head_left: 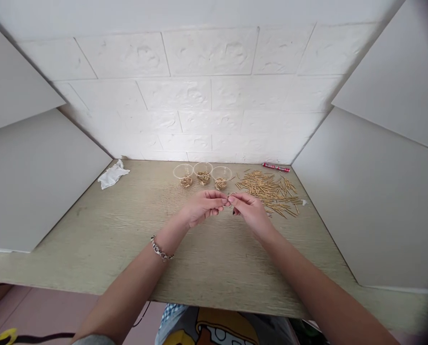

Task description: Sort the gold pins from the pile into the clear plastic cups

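Wall (196, 52) behind, bench (214, 273) below, fingers (217, 202) meeting

White, brick-patterned and lit evenly, the wall closes off the back. The bench runs across the view in front of it, with a left board (49, 182) and a right board (375, 201), both pale grey, at its sides. Above its middle, the left hand (203, 207) and right hand (252, 213) come together, fingertips against fingertips. Each has its thumb and forefinger pressed in a pinch.

To the right, beyond the right hand, golden pins (262, 187) lie in a loose, spread heap. Three clear cups (203, 163) stand in a row just beyond the hands, each with small golden pieces (203, 179) in it. A crumpled white tissue (113, 175) lies at the far left; a red tube (275, 167) lies by the wall, behind the heap. A bracelet (160, 250) circles the left wrist. Smallest is the bit (228, 200) pinched where the fingers meet, too hidden to identify.
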`<state>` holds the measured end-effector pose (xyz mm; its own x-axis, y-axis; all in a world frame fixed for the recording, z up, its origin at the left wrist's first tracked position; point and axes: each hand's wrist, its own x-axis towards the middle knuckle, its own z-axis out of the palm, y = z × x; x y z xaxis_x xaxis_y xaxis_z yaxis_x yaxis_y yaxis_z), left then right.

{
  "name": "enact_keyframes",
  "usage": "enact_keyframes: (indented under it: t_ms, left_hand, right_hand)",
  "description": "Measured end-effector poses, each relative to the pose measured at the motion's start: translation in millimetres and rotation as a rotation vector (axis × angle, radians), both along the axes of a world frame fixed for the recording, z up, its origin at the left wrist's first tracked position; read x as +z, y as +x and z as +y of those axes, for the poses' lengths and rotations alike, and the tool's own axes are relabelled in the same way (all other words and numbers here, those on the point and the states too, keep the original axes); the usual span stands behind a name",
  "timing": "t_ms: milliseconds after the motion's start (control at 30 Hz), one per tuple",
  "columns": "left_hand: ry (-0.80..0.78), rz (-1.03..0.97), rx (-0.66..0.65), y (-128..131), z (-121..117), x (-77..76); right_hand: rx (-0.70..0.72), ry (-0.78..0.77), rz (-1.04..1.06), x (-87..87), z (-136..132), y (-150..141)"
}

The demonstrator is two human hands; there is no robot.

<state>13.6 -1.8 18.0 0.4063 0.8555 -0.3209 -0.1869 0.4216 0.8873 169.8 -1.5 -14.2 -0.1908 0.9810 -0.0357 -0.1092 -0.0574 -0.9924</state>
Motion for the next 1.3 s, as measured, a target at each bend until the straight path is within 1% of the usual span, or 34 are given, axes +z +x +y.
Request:
enact_keyframes:
  t_ms: [233,367,500,600,700,833,967,1133,1300]
  left_hand:
    - [-0.008,-0.022,0.046,-2.5,-2.9,-15.1]
    - [-0.012,-0.040,0.087,-2.8,-6.0,-16.5]
    - [-0.014,-0.080,0.152,-2.0,-7.6,-15.7]
    - [0.029,-0.130,0.215,-1.2,-7.7,-17.2]
    - [0.062,-0.151,0.260,-0.4,-7.7,-19.5]
    - [0.083,-0.147,0.246,1.7,-9.4,-20.6]
    - [0.081,-0.162,0.252,3.4,-11.5,-21.2]
    - [0.080,-0.169,0.245,2.8,-11.1,-23.3]
    - [0.082,-0.158,0.247,3.0,-11.7,-23.3]
  right_hand:
    - [-0.059,0.003,0.000,-1.7,0.7,0.6]
    - [-0.046,0.057,-0.075,-3.0,-1.6,-0.5]
    - [-0.056,0.192,-0.288,3.1,-5.2,0.9]
    - [-0.094,0.345,-0.442,10.0,-7.5,3.4]
    - [-0.105,0.494,-0.527,13.9,-9.3,4.9]
    - [-0.105,0.610,-0.577,13.5,-11.7,4.2]
    - [-0.107,0.651,-0.573,12.2,-14.0,2.8]
    - [-0.124,0.648,-0.561,12.9,-15.6,2.3]
    - [-0.111,0.655,-0.585,12.0,-14.8,2.3]
